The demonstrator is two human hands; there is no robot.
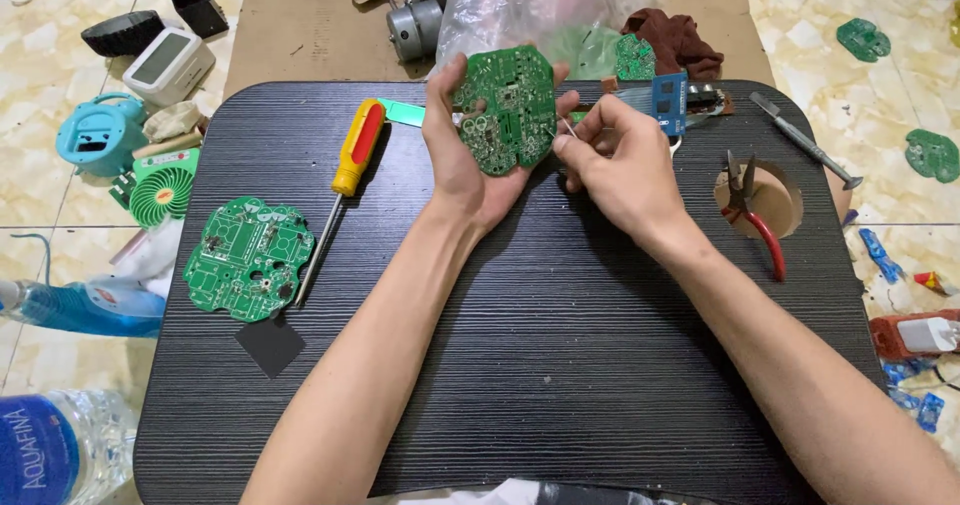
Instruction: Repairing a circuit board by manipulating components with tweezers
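I see my left hand (462,170) holding a green circuit board (505,108) above the far middle of the black bench (560,365). The grip of this hand is closed on the board: the thumb lies along the left edge and the fingertips come around the right edge. My right hand (620,165) is just beside the board on its right. Its grip is narrow, pinched on a thin metal tool (568,128) whose tip touches the board's right edge, or is very near to it; I cannot tell which.

I think the risks are these. The board is held only by its edges, so if I press too hard with the tool, the board can twist or slide out of the left hand and fall on the bench. The tip can also slip over the surface and scratch the small parts, or prick the left fingers behind the edge.

The board stands nearly upright, with its populated face toward me. Its long axis runs from near to far, leaning a little to the right at the top.
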